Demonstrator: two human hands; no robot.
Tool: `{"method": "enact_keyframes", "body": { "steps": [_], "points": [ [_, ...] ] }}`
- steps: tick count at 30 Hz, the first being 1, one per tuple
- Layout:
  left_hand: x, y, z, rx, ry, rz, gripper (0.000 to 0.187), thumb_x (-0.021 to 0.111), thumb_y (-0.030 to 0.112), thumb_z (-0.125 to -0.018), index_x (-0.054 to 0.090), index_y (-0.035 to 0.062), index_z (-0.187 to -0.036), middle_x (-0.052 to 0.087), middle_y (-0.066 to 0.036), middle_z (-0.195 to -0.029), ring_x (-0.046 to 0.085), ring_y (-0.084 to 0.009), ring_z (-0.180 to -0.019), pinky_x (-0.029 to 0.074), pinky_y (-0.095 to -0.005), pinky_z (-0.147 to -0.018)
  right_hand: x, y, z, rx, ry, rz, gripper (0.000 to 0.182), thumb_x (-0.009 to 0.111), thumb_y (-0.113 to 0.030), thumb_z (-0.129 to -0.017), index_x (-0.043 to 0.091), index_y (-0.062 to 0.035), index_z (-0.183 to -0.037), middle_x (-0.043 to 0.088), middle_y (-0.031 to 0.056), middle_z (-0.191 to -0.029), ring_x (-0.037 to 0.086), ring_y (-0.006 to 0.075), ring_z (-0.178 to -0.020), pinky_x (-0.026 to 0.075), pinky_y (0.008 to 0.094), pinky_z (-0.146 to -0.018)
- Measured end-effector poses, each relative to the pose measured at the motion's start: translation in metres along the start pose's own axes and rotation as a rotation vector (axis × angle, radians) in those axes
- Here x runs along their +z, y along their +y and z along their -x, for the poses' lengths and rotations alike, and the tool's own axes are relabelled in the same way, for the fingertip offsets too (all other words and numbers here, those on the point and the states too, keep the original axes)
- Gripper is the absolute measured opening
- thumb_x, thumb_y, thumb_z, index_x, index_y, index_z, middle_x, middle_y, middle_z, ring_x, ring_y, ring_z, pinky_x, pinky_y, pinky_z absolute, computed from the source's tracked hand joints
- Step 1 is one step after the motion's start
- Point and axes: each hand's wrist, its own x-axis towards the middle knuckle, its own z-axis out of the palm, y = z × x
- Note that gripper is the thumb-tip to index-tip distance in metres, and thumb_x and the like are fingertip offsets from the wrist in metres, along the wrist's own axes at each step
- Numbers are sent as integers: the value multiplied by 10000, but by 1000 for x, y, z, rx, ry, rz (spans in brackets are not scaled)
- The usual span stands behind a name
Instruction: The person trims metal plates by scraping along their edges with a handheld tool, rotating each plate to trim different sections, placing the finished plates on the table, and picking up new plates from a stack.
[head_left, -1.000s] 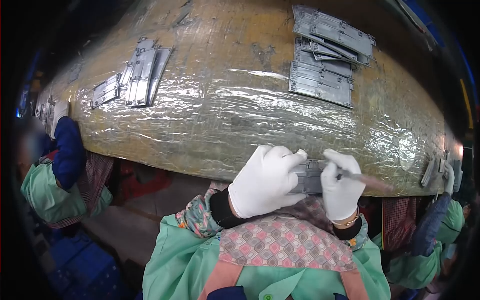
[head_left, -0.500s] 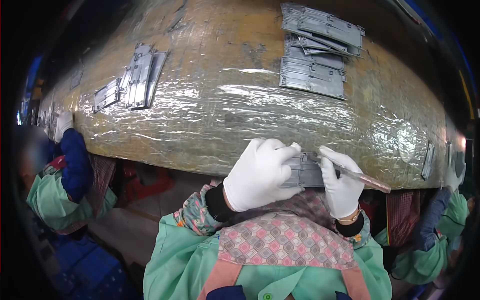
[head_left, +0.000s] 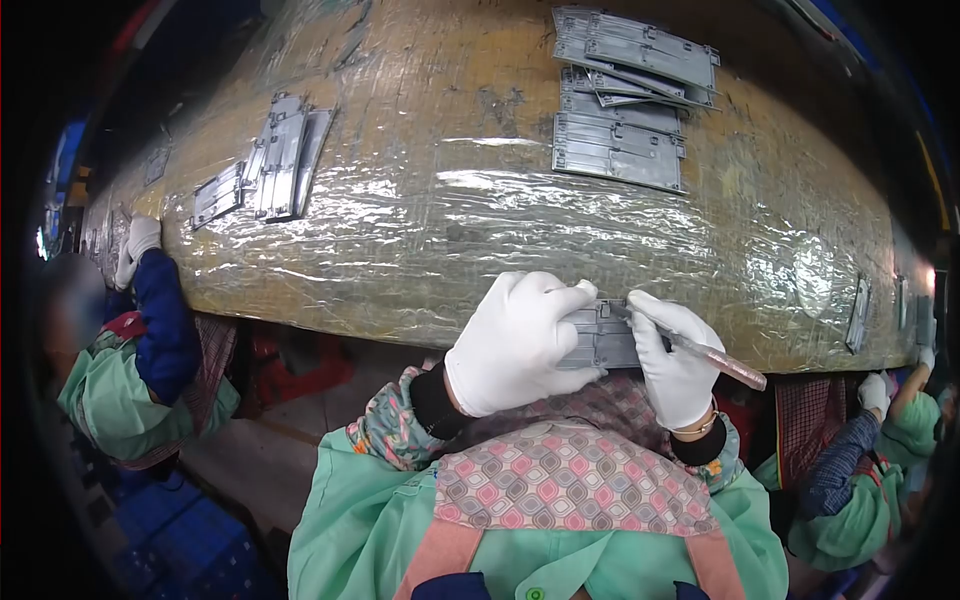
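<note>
Here I am, bent over the big brown table wrapped in shiny clear film (head_left: 400, 270), and the flat grey rectangular panel with small moulded clips (head_left: 606, 342) lies right at its near edge, between my two hands. My left hand in its white glove (head_left: 515, 345) has the panel's left side, fingers spread narrowly across it: one fingertip up by the far edge, another down along the near edge. Over on the other side, my right hand, gloved in white too (head_left: 680, 365), has its fingers closed around a slim tool with a pinkish, glittery handle (head_left: 735, 368). The handle slants out towards the right, and the working end is in close by the panel's upper right part; whether it touches, I can't tell.

Up ahead, slightly right, there's an overlapping pile of grey panels (head_left: 625, 150), fanned out unevenly. Further left sits a smaller cluster of grey panels (head_left: 285, 165), some leaning across one another. Two slim grey pieces (head_left: 858, 315) show near the right end of the table.

And I've got company: a co-worker in green with blue sleeves (head_left: 125, 390) on my left, a white-gloved hand at the table, and another co-worker in green (head_left: 845, 515) on my right.
</note>
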Motion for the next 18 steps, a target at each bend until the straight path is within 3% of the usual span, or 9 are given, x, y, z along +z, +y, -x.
{"method": "enact_keyframes", "body": {
  "steps": [3,5,7,11,12,13,16,18],
  "points": [
    [1,-1,0,11,12,6,415,903,380,-656,723,26,-775,682,-92,-1302,630,-289,-1059,496,-443,-900,0,3,-1,-66,10,16,143,812,-37,-931,809,-47,-1074,815,139,-1001,793,254,-862,615,349,-784],
    [1,-1,0,14,16,10,415,904,379,-655,724,26,-776,682,-93,-1306,630,-291,-1059,497,-443,-903,-1,3,-4,-276,2,65,148,820,-38,-926,804,-54,-1072,816,134,-1003,797,275,-880,622,362,-792],
    [-1,0,0,1,-21,-10,410,904,372,-655,729,24,-784,682,-92,-1311,633,-295,-1074,500,-443,-916,-1,2,-1,-223,3,58,159,821,-37,-924,801,-63,-1080,814,133,-1009,799,292,-895,626,380,-794],
    [-2,-2,-1,15,-12,-7,406,905,369,-654,741,26,-798,681,-89,-1317,634,-293,-1092,500,-440,-924,-1,5,-1,-309,39,133,162,816,-28,-926,799,-65,-1083,811,135,-1020,795,297,-897,629,380,-794],
    [-4,-3,-1,26,-25,-1,399,926,327,-631,671,43,-748,681,-99,-1327,638,-307,-1096,504,-457,-924,-1,5,0,-359,61,185,174,814,-25,-927,795,-63,-1096,810,137,-1020,794,301,-898,630,379,-796],
    [-6,-4,-1,36,-39,4,423,948,285,-609,601,59,-698,681,-108,-1338,643,-321,-1100,509,-474,-925,-4,4,2,-267,46,207,191,816,-34,-932,786,-43,-1120,811,129,-1015,795,272,-902,626,358,-802],
    [-19,-10,-7,52,-80,36,327,905,240,-602,657,43,-683,680,-112,-1337,638,-319,-1127,497,-483,-990,-3,-3,12,84,244,-168,177,845,-77,-924,793,-19,-1084,816,114,-1004,784,196,-912,614,335,-827],
    [-33,-10,-15,56,-139,-20,210,811,170,-589,690,14,-663,674,-138,-1353,613,-341,-1233,434,-534,-1129,-18,5,16,-28,104,-22,154,869,-72,-896,802,-28,-1028,814,115,-974,789,217,-891,619,338,-816]
  ]
}}
